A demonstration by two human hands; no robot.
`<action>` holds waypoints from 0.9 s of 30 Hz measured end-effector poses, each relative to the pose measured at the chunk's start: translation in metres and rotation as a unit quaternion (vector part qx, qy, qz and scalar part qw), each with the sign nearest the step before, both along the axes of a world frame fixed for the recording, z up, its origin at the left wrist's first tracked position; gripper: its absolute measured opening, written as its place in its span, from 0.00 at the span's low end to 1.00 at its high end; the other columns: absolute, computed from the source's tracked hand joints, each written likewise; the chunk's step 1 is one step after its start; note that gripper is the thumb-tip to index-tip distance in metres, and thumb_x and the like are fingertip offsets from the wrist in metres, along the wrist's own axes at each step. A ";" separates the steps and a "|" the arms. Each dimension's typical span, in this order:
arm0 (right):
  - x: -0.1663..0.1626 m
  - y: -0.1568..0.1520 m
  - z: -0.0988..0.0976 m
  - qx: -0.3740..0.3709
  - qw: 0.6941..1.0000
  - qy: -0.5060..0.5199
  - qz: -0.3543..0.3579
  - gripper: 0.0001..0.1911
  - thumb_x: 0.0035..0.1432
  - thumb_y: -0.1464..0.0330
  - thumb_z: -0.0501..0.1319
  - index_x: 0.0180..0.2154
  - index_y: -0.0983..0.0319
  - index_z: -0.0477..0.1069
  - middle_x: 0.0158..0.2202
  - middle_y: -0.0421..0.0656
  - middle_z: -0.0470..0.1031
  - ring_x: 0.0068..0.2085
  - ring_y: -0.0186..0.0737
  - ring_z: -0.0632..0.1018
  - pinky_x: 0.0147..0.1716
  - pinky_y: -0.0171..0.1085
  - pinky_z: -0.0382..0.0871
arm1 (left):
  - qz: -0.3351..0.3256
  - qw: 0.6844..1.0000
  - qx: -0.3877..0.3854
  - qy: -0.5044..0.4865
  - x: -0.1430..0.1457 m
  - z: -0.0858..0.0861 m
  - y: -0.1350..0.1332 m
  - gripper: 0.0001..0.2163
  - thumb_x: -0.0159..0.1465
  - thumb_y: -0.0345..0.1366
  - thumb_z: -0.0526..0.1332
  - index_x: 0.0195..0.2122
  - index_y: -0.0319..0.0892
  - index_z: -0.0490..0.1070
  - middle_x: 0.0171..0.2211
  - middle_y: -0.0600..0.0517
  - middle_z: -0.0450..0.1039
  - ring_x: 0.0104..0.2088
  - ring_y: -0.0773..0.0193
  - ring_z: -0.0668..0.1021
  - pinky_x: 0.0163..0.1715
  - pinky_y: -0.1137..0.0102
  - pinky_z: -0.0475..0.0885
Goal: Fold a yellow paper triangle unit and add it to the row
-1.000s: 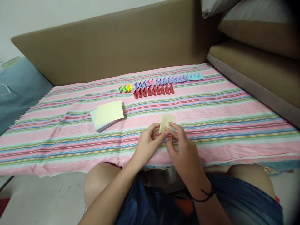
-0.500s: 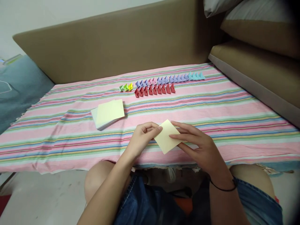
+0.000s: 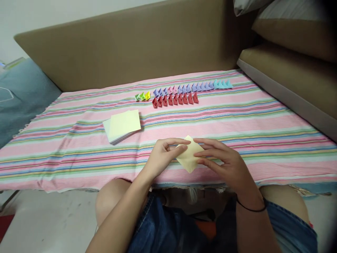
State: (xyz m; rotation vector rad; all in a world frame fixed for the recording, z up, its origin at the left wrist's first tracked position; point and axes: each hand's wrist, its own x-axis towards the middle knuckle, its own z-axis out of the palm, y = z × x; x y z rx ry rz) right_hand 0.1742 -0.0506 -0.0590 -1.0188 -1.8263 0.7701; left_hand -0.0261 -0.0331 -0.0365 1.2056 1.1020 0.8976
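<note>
A pale yellow square of paper (image 3: 189, 157) is held between both hands just above the near edge of the striped cloth (image 3: 263, 126). My left hand (image 3: 162, 158) pinches its left corner between thumb and fingers. My right hand (image 3: 226, 164) grips its right side, fingers laid over the sheet. The paper is turned like a diamond and partly bent. A stack of pale yellow paper squares (image 3: 123, 125) lies to the left, beyond my hands.
Two rows of small folded paper pieces lie further back: green and yellow ones (image 3: 142, 96), red ones (image 3: 175, 99), and purple, pink and blue ones (image 3: 193, 87). A brown padded backrest (image 3: 131, 45) rises behind. Brown cushions (image 3: 289, 73) sit at right.
The paper stood upright a second ago, then was laid flat as a diamond. Now it sits lower and looks partly folded, with both hands closer over it.
</note>
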 end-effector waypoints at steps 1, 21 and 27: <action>0.000 0.000 0.000 0.000 1.000 0.005 -0.005 0.06 0.59 0.65 0.61 0.36 0.53 0.78 0.53 0.41 0.73 0.52 0.45 0.75 0.50 0.44 0.71 | -0.011 1.000 -0.002 -0.007 -0.001 0.001 0.000 0.13 0.57 0.40 0.66 0.41 0.40 0.78 0.32 0.49 0.79 0.30 0.65 0.77 0.31 0.72 0.70; -0.021 -0.012 0.012 -0.085 0.970 0.197 -0.115 0.04 0.57 0.64 0.63 0.32 0.56 0.74 0.45 0.43 0.76 0.47 0.43 0.76 0.41 0.38 0.73 | 0.041 0.992 0.108 -0.059 0.011 0.005 -0.010 0.09 0.52 0.35 0.70 0.35 0.41 0.80 0.42 0.48 0.79 0.40 0.59 0.80 0.37 0.71 0.77; -0.029 -0.013 0.008 -0.131 0.946 0.231 -0.188 0.08 0.51 0.61 0.67 0.33 0.58 0.74 0.33 0.42 0.77 0.34 0.40 0.76 0.29 0.36 0.71 | 0.048 0.990 0.103 -0.080 0.016 0.006 -0.015 0.10 0.54 0.35 0.69 0.38 0.40 0.77 0.36 0.48 0.80 0.37 0.62 0.81 0.36 0.73 0.77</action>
